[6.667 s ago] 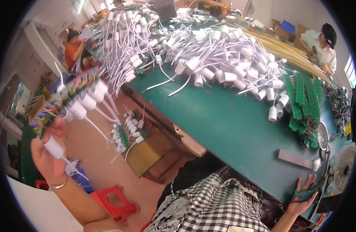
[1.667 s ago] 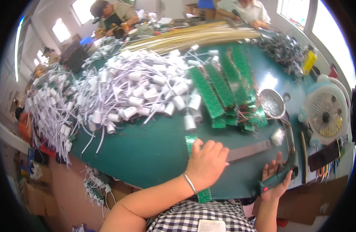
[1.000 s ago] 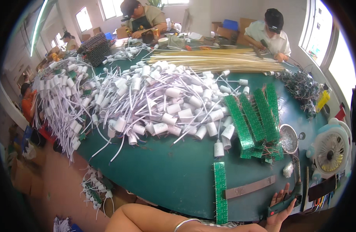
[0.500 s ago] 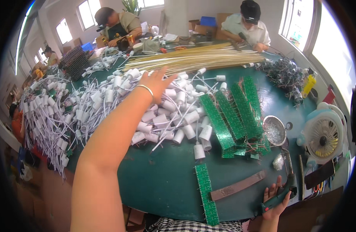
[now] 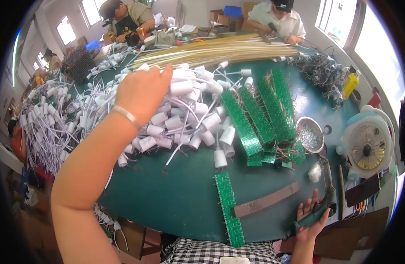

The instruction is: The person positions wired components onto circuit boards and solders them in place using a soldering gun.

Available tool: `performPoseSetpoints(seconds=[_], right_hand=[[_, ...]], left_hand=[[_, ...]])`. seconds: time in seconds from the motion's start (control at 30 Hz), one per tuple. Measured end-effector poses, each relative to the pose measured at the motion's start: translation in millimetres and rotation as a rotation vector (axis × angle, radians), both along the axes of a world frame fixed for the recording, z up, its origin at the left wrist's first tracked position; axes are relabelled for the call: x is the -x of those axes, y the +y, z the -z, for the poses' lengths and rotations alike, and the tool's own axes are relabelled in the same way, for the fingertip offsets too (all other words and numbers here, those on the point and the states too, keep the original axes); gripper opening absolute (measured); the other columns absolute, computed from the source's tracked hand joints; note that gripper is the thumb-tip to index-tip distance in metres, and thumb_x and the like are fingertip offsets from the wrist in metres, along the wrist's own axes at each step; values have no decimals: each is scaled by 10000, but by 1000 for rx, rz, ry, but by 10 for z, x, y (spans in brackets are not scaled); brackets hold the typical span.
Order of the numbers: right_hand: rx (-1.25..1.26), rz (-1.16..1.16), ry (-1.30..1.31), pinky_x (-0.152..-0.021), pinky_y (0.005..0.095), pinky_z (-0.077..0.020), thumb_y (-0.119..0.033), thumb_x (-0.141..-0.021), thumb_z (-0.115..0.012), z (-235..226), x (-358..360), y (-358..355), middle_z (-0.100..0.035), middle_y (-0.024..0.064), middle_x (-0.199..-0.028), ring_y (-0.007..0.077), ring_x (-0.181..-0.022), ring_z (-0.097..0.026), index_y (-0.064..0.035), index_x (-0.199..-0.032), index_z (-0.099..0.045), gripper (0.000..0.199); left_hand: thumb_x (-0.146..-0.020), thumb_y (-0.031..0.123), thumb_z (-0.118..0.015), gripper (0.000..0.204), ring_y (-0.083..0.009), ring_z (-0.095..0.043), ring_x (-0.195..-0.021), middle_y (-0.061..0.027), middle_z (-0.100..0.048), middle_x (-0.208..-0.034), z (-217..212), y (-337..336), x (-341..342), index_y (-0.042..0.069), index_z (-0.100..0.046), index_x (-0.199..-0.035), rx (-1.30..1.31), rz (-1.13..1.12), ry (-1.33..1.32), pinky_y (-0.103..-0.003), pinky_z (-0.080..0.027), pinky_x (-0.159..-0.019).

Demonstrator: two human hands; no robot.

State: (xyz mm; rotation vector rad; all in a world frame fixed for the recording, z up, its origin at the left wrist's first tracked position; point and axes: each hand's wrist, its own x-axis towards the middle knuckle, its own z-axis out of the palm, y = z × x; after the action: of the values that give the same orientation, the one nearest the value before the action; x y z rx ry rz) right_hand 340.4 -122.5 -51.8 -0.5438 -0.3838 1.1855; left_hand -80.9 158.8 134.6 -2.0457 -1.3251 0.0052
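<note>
I count one brown bar (image 5: 267,200), with one green circuit board (image 5: 225,193) at its left end. Beyond it, four long boards (image 5: 260,115) top a stack whose lower ones I can't number, plus white cylinders (image 5: 181,88) too many to tally, and two people (image 5: 134,20). Right of it: one fan (image 5: 366,147), one metal dish (image 5: 320,141), one green-handled tool (image 5: 314,217).

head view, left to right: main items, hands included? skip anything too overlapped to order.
Left hand → lone green board → brown bar → right hand with green-handled tool → white-and-blue fan.
</note>
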Motion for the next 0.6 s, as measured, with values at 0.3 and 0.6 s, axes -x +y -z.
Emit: performPoseSetpoints(seconds=[0.3,0.6], right_hand=[[5,-17,-7,-1017,465,-443,-438,-990,-434,-14,19,16,-322,49,-1536,240,-1186,-566,-161,-1312,-495,430],[37,1,-44,-1005,445,-454,-433,-990,-436,-2,-36,-21,-339,59,-1528,231,-1175,-572,-157,-1309,-503,428]], left_hand=[[-776,1,-560,683,-281,-542,-672,-109,-494,-896,1200,-1372,661,98,-372,-1425,58,-19,-290,-400,-454,-548],[-675,47,-710,796,-303,-491,-1054,-119,-512,-1128,881,-1727,601,100,-406,-1410,497,-99,-266,-465,-395,-871]])
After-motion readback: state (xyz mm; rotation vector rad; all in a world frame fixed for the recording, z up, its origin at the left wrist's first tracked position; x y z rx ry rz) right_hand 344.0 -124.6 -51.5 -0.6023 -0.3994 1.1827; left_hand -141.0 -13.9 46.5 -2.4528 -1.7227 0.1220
